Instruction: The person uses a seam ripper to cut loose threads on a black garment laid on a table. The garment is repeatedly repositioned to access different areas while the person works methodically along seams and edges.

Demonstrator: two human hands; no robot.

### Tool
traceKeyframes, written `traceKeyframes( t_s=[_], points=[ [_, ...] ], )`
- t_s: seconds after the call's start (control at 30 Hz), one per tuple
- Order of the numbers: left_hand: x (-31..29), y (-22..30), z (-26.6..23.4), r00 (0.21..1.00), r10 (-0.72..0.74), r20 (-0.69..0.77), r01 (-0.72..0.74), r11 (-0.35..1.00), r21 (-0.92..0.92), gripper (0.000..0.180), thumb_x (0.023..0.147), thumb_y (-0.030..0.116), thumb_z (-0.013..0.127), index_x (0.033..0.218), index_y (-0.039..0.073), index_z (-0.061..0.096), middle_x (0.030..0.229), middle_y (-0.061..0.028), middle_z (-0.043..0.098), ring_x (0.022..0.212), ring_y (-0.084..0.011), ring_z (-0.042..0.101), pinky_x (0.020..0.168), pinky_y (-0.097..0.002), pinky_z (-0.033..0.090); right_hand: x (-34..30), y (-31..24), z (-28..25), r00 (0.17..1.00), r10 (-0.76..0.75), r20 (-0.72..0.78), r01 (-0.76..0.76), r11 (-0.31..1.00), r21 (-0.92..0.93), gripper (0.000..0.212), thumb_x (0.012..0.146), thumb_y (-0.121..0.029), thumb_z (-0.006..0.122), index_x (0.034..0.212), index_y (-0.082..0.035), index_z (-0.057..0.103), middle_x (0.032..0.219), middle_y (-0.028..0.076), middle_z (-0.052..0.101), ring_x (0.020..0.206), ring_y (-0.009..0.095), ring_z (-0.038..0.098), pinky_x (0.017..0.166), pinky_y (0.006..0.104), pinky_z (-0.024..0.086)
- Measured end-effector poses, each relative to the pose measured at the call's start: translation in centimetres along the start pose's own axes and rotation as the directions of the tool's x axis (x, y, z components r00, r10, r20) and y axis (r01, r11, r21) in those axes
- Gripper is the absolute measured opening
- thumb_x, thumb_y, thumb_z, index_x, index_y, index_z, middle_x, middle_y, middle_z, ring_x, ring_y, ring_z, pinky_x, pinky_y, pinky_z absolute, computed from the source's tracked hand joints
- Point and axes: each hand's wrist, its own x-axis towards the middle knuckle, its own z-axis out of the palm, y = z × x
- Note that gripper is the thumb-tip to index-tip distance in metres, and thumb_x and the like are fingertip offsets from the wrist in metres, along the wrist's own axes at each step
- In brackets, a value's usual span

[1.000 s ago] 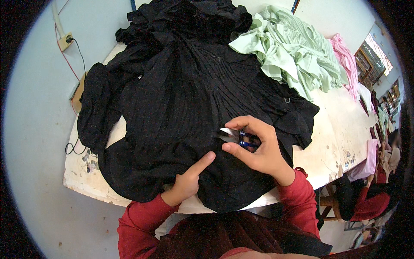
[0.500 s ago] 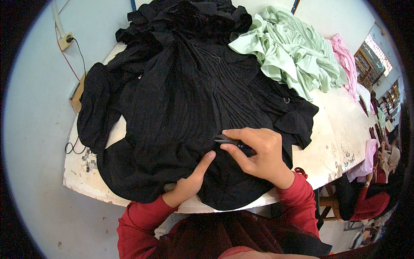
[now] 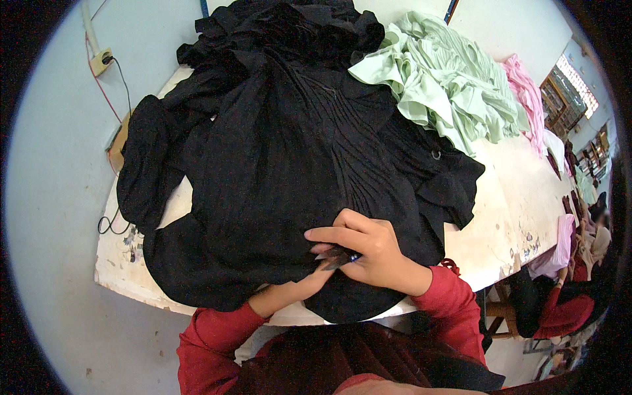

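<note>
A large heap of black pleated cloth (image 3: 263,171) lies across the table in front of me. At its near edge my left hand (image 3: 289,295) grips it, thumb on top and the other fingers hidden under the folds. My right hand (image 3: 376,255) is closed around small dark thread snips (image 3: 337,258), whose pointed blades are by my left thumb, just over the cloth. The blades are blurred, and I cannot tell whether they touch the cloth. My two hands meet or overlap at the fingertips.
Pale green pleated cloth (image 3: 454,85) is piled at the far right, with pink cloth (image 3: 526,92) beyond it. The worn white tabletop (image 3: 507,191) shows at the right. A wall socket (image 3: 101,61) with a cable is at the left. Another person's red sleeve (image 3: 567,316) is at right.
My right hand has moved down and left with the snips, bringing them to my left thumb. My left hand has shifted slightly, and the near cloth has moved a little.
</note>
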Motion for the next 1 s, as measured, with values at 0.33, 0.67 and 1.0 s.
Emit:
traceKeyframes(
  t_s=[0.33,0.67,1.0],
  points=[
    [1.4,0.3,-0.7,0.954,-0.294,0.055,0.255,0.703,-0.664,0.041,0.099,0.035,0.042,0.114,0.001,0.059,0.110,-0.0108,0.063,0.111,-0.0186,0.056,0.101,-0.0352,0.040,-0.1,2.0,1.0,0.983,-0.153,-0.101,0.151,0.988,-0.022,0.030,0.060,-0.002,0.073,0.089,-0.008,0.069,0.069,0.004,0.056,0.055,0.019,0.057,0.047,0.0279,0.042],
    [1.7,0.4,0.3,0.930,-0.345,-0.123,0.163,0.690,-0.706,0.036,0.095,0.018,0.053,0.127,0.002,0.051,0.124,-0.0120,0.056,0.109,-0.0224,0.057,0.097,-0.0380,0.046,1.3,0.4,-3.8,0.941,0.324,-0.095,-0.323,0.946,0.028,0.033,0.071,-0.015,0.077,0.100,-0.003,0.066,0.087,0.009,0.068,0.072,0.017,0.066,0.066,0.0272,0.049],
    [1.4,-0.6,0.6,0.917,-0.358,-0.176,0.120,0.667,-0.735,0.037,0.091,0.024,0.063,0.116,-0.002,0.060,0.117,-0.0090,0.061,0.103,-0.0178,0.058,0.095,-0.0297,0.043,1.1,1.2,-3.2,0.995,-0.019,-0.098,-0.003,0.974,-0.225,0.017,0.075,-0.023,0.073,0.089,-0.015,0.070,0.079,0.003,0.070,0.065,0.020,0.067,0.056,0.0298,0.049]
  ],
)
